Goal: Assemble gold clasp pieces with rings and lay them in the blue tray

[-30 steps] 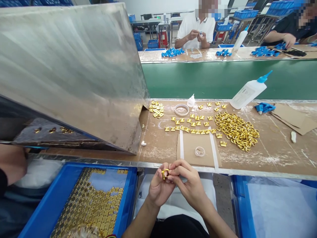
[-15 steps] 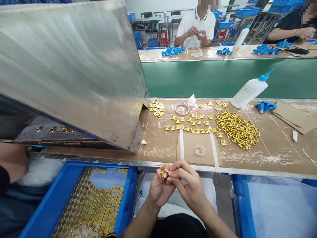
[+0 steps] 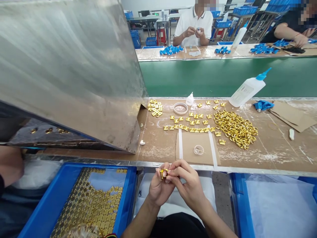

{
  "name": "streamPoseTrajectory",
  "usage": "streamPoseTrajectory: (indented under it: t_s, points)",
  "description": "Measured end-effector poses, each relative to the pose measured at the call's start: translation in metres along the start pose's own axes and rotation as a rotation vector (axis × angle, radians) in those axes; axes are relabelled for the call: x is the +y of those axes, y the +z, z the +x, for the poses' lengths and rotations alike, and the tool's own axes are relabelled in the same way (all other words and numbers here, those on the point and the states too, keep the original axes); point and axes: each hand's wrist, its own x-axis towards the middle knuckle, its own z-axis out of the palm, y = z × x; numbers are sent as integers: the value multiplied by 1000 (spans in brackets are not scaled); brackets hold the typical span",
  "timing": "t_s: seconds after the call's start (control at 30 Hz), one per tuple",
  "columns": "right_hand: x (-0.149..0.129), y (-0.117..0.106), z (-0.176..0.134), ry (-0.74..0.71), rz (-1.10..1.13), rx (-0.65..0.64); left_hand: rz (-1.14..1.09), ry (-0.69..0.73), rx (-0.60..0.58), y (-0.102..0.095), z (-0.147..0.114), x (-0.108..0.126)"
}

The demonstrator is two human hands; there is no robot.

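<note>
A gold ring with a broad flat top is gripped between the fingertips of my left hand, just in front of the bench edge. My right hand has thumb and fingers pinched against the ring's right side; its fingertips partly cover the band. Beyond my hands a cardboard pad with white tape strips carries a small clear cup. Rows of gold ring pieces lie behind the pad. To their right is a large heap of gold rings.
A big sheet-metal hood fills the left. Blue trays flank my lap, the left one with gold pieces. A large white bottle, a small dropper bottle and a round lid stand further back. Co-workers sit across the green belt.
The view has shifted slightly. Both my hands keep the ring in nearly the same place. Across the belt, the right-hand co-worker's hand has lowered toward the table.
</note>
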Motion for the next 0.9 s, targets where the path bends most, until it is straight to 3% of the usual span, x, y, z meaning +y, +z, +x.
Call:
streamPoseTrajectory:
  t_s: [0.4,0.9]
  points:
    - [0,0,0,32,22,-29,58,19,48,0,-1,-1]
    - [0,2,2,-5,18,-11,-6,14,-5,0,-1,2]
